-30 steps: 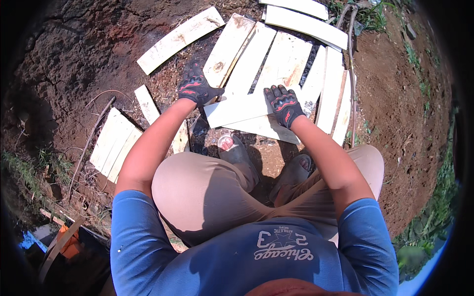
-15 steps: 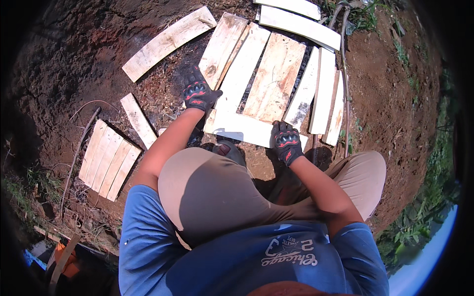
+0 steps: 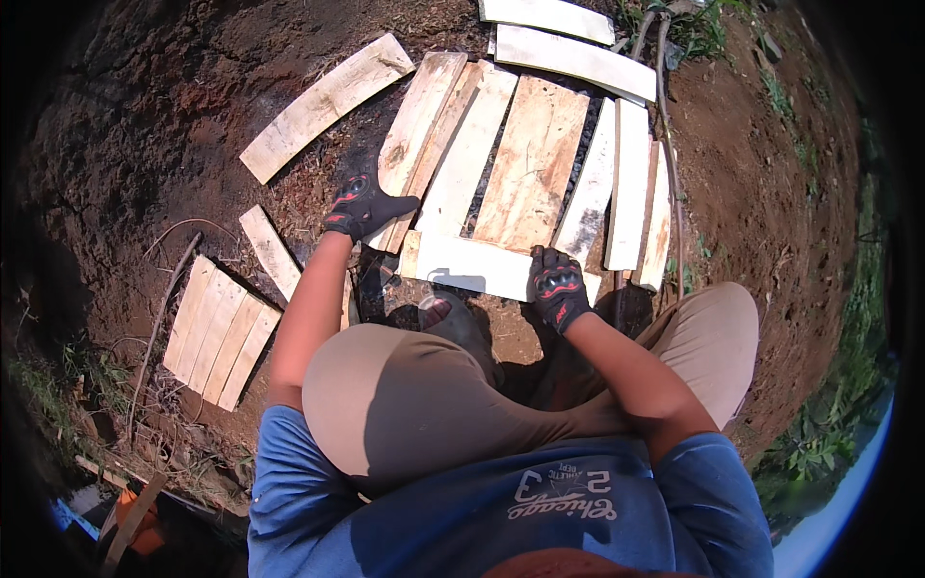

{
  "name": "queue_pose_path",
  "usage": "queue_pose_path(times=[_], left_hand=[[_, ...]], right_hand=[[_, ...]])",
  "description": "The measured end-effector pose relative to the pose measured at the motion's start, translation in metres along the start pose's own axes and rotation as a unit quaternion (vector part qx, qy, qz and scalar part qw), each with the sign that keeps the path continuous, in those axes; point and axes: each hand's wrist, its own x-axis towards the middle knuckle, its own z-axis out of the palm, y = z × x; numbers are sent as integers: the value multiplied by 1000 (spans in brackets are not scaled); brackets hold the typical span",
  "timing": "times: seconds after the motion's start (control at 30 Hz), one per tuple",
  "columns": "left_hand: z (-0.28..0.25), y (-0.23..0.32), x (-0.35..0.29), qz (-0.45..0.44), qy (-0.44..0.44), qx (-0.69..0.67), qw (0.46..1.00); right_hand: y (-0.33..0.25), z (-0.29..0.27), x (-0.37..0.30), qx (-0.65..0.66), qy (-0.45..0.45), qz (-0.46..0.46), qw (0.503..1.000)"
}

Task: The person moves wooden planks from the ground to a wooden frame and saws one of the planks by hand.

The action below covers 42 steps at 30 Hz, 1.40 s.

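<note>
Black gloves with red trim cover both of my hands. My left hand point(image 3: 360, 204) is at the near part of the leftmost lengthwise wooden board point(image 3: 412, 135). Its thumb lies across the top, and the fingers bend down along the left edge, tips hidden. My right hand point(image 3: 559, 285) has its fingers curled over the right part of a pale crosswise board point(image 3: 477, 267), which lies at the near ends of the lengthwise boards. Between the hands, a stained wide board point(image 3: 533, 164) lies beside a whiter board point(image 3: 472, 149), with dark gaps showing between them.
Two crosswise boards point(image 3: 578, 60) lie at the far end. A loose board point(image 3: 328, 106) rests at far left, near a short board point(image 3: 270, 249) and a slatted wooden panel point(image 3: 222, 332). A thin branch point(image 3: 667, 144) runs along the right side. Brown soil point(image 3: 742, 193) surrounds everything.
My left hand has shifted left and nearer, its fingers now more bent. More of the narrow board beside the leftmost one shows. My right hand stays on the crosswise board.
</note>
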Motion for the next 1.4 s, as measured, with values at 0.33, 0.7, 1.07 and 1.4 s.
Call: queue_pose_path(times=[0.33, 0.7, 1.07, 1.4], left_hand=[[19, -36, -3, -41, -167, -376, 910], [-25, 5, -45, -43, -31, -360, 931], [5, 17, -71, 120, 132, 68, 982], [21, 44, -80, 40, 121, -2, 992]], right_hand=[[-54, -94, 108, 343, -160, 63, 924], [-131, -21, 172, 451, 44, 145, 879], [-112, -45, 191, 489, -78, 43, 868], [-108, -46, 195, 603, -123, 123, 779]])
